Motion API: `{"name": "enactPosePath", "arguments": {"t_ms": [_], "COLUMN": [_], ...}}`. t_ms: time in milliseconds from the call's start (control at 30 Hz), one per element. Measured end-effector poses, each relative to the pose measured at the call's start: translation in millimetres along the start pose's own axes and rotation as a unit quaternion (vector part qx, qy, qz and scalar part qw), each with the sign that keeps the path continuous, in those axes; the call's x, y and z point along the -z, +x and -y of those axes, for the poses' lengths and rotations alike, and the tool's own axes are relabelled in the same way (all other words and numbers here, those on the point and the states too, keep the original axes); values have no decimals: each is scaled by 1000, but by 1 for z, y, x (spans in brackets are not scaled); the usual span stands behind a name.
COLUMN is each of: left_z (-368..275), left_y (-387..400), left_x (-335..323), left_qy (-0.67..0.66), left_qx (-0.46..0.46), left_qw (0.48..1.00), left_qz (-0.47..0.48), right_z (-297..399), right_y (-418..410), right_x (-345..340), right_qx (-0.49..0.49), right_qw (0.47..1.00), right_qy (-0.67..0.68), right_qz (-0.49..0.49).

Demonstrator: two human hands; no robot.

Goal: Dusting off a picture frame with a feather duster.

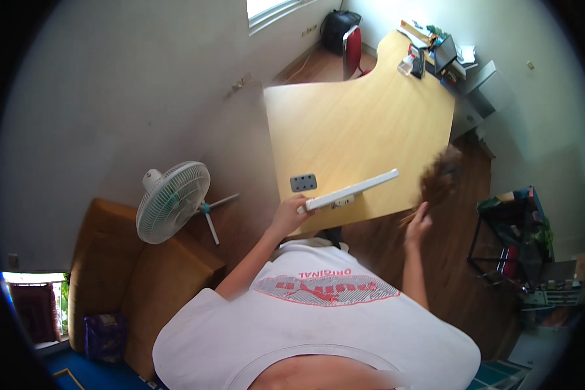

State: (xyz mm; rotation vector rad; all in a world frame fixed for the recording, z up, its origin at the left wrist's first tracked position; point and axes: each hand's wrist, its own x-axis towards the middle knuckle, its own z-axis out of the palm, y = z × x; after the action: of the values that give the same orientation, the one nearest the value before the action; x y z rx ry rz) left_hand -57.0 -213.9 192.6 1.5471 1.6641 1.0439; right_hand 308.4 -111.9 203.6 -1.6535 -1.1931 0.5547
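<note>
My left hand [290,214] grips one end of a thin white slab-like object [353,189], seen nearly edge-on and slanting up to the right over the desk. Just below it shows a small pale piece with dark marks [342,202], partly hidden; I cannot tell what it is. A grey rounded plate with dark spots [303,183] lies on the light wood desk [356,126], close beyond my left hand. In my right hand [418,226] is the handle of a brown feather duster [438,178], its blurred feathers upright by the desk's right edge.
At the desk's far end stand a monitor [445,53], a keyboard [418,63] and a clear spray bottle [406,64]. A red chair [352,51] is behind the desk. To the left are a white fan [173,202] and a brown sofa [161,273]; a dark rack [507,239] stands right.
</note>
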Motion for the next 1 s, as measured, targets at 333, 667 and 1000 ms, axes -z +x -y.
{"name": "enactPosePath", "arguments": {"t_ms": [333,667,1000], "left_z": [83,-4,-23], "left_y": [20,10,67], "left_x": [-56,-22,-106], "left_qy": [51,-27,8], "left_qx": [-150,-42,-13], "left_qw": [987,999,999], "left_qz": [-16,3,-31], "right_z": [11,-4,-14], "right_y": [-69,80,30], "right_x": [-43,35,-5], "right_qx": [358,47,336], "right_qw": [859,995,817], "right_qy": [-193,86,-202], "right_qz": [310,-10,423]}}
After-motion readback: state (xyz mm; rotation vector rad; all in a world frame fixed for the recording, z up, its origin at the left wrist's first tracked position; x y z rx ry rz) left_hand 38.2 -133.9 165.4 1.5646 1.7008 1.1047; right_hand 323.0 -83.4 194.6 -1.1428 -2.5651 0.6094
